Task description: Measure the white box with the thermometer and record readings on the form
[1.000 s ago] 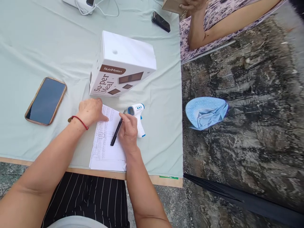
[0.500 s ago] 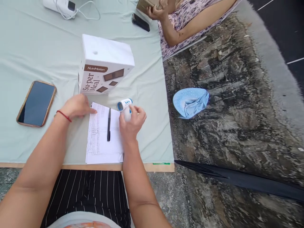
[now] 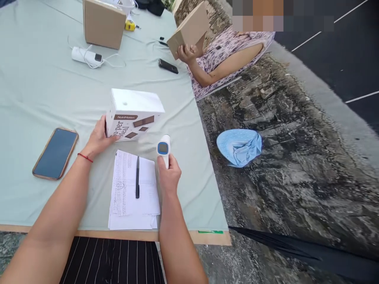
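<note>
My right hand [image 3: 169, 174] grips the handle of a white and blue infrared thermometer [image 3: 164, 146], held upright with its screen facing me. My left hand [image 3: 99, 139] rests against the left side of a white "Su-per Meal" box [image 3: 133, 114] on the table. A black pen [image 3: 137, 176] lies on a stack of printed papers [image 3: 133, 193] between my arms, near the table's front edge.
A phone in a brown case [image 3: 55, 152] lies left of my arm. Farther back are a cardboard box [image 3: 102, 24], a white power strip [image 3: 87, 56] and a black phone [image 3: 168, 66]. Another person [image 3: 227, 55] at the table's right holds a brown box [image 3: 189, 28]. A blue cloth item [image 3: 239, 146] lies on the ground.
My right hand laid the pen on the papers, picked up the thermometer and raised it upright. My left hand moved from the papers to the white box. The view tilted up.
</note>
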### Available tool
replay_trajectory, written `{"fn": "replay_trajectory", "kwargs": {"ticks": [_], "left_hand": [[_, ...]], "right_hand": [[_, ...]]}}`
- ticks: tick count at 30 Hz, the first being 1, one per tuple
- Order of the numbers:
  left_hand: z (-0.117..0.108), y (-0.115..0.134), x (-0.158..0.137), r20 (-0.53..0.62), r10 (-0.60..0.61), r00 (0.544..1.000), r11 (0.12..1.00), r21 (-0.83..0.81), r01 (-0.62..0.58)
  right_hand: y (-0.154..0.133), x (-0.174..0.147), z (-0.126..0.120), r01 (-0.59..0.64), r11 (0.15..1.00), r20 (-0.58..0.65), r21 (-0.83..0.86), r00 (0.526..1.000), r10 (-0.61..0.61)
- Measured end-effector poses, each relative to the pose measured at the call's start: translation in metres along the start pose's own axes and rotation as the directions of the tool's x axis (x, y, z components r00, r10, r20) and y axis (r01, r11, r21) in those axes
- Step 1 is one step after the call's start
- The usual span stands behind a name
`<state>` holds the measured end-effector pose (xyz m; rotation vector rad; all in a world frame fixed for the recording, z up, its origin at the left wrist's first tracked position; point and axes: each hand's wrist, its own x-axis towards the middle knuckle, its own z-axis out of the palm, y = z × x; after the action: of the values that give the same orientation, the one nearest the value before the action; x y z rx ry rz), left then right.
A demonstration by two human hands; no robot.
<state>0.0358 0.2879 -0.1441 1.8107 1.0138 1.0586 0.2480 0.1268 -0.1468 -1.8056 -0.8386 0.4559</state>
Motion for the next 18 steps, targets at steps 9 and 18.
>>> {"fn": "replay_trajectory", "kwargs": {"ticks": [9,18], "left_hand": [[0.012,0.005,-0.01,-0.115,-0.058,0.992,0.977,0.199,0.081],[0.025,0.0,-0.014,-0.117,-0.045,0.992,0.958,0.276,0.076]], "right_hand": [[-0.055,-0.011,0.031,-0.211,0.809,0.429,0.548,0.902,-0.056],[-0.036,-0.014,0.042,-0.364,0.759,0.483,0.54,0.872,0.075]]}}
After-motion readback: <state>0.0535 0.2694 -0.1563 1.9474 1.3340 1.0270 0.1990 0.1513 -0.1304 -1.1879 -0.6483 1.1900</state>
